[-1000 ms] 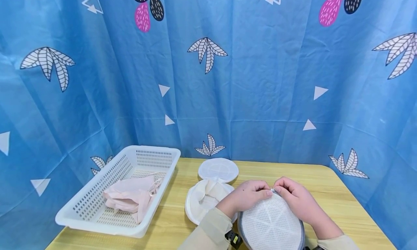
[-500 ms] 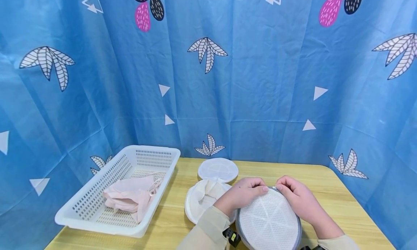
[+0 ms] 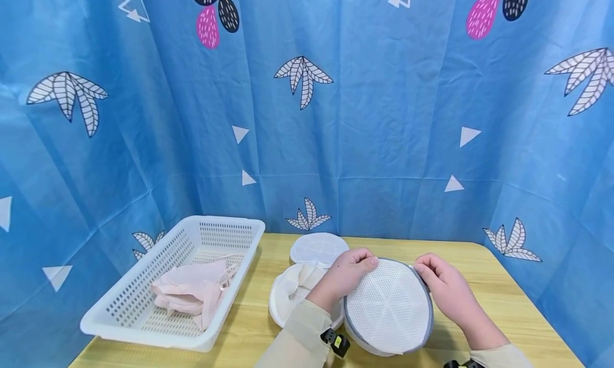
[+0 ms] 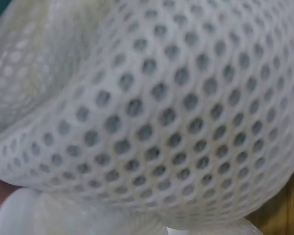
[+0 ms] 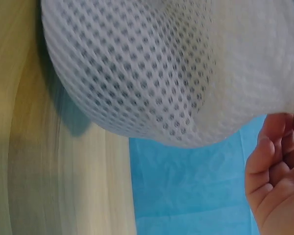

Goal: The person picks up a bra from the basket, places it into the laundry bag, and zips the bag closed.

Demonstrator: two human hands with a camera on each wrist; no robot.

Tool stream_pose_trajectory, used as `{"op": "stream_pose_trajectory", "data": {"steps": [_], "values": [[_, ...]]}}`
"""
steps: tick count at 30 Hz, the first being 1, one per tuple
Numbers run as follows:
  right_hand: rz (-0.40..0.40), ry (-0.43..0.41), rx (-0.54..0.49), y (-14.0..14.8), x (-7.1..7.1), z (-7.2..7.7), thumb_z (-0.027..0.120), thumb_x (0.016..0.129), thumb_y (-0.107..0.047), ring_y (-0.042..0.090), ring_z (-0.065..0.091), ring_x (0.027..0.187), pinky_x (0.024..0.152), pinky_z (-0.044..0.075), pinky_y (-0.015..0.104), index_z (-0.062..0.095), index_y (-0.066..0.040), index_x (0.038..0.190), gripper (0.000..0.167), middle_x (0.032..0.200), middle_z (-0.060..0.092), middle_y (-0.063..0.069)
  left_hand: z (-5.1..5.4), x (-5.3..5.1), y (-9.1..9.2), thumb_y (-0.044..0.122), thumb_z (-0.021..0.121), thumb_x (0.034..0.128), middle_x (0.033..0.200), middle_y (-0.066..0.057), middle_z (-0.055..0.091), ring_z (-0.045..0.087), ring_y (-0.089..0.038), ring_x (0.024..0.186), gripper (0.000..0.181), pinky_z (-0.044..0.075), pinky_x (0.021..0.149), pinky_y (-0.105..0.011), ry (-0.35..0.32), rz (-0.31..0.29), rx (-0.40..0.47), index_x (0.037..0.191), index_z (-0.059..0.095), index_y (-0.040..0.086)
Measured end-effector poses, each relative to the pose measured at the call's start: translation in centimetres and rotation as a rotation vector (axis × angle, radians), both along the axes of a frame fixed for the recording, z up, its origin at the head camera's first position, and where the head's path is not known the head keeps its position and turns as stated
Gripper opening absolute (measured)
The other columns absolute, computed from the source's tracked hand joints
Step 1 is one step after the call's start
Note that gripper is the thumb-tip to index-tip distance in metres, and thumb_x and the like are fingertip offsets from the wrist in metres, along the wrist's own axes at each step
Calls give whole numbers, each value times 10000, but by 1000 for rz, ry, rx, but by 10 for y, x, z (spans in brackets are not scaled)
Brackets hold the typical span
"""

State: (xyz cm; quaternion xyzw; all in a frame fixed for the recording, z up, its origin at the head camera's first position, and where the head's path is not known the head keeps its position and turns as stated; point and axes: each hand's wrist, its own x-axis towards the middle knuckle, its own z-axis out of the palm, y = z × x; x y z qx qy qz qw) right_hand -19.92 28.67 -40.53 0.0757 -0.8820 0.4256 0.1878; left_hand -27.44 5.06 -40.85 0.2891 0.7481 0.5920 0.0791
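Note:
A round white mesh laundry bag (image 3: 389, 309) with grey trim is held up over the front of the table, its flat face toward me. My left hand (image 3: 346, 274) pinches its upper left rim between thumb and fingers. At the upper right edge, my right hand (image 3: 446, 290) pinches the trim, where a small white zipper pull seems to be. White mesh (image 4: 186, 112) fills most of the left wrist view, hiding the left fingers. In the right wrist view, the curled fingers of the right hand (image 5: 279, 176) meet the bag's edge (image 5: 137, 73).
Left of the bag lies a second round white bag (image 3: 283, 298), open, with cream cloth showing in it. Its round white lid (image 3: 320, 248) lies behind. A white plastic basket (image 3: 144, 336) holds folded pink fabric (image 3: 189, 288). Blue curtain (image 3: 384, 144) surrounds the wooden table (image 3: 489, 282).
The hands have moved apart along the rim, the left one going left and up, the right one slightly right. The bag has shifted up and left.

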Motion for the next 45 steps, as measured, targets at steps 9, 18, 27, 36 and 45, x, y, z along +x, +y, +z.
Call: {"op": "stream_pose_trajectory", "data": {"steps": [9,18,27,36,45], "values": [[-73,-31,-17,1,0,4,511,1076,-330,164,567,787,684,470,309,650,-109,1041,263,903,640,18,3,2,1,314,585,1037,849,55,574,525,-91,803,232,433,729,-278,-12,-59,-38,893,652,145],[-85,-54,-5,0,0,5,542,1062,-348,173,544,756,637,452,307,657,-111,1046,264,881,630,19,4,1,2,343,613,1018,715,45,514,488,-82,675,315,397,622,-245,28,-218,-162,782,591,136],[-3,0,-11,-5,-1,-2,554,1060,-294,160,554,727,630,469,296,640,-126,1018,194,864,622,15,1,4,8,365,643,998,805,65,576,537,-75,731,157,447,661,-246,60,-207,-196,983,672,212],[42,-21,-27,-12,1,-5,563,1056,-296,158,573,713,623,486,303,652,-144,1026,179,868,641,3,2,9,10,309,599,1021,1119,157,650,585,-22,960,281,473,861,-242,108,-210,-210,1288,678,272],[67,-80,-37,-18,3,-2,603,1039,-254,144,597,741,639,501,291,690,-128,1123,175,906,668,-11,-3,11,15,357,638,1005,1146,170,654,573,-7,1007,227,464,887,-246,105,-164,-209,1154,736,217]]}}
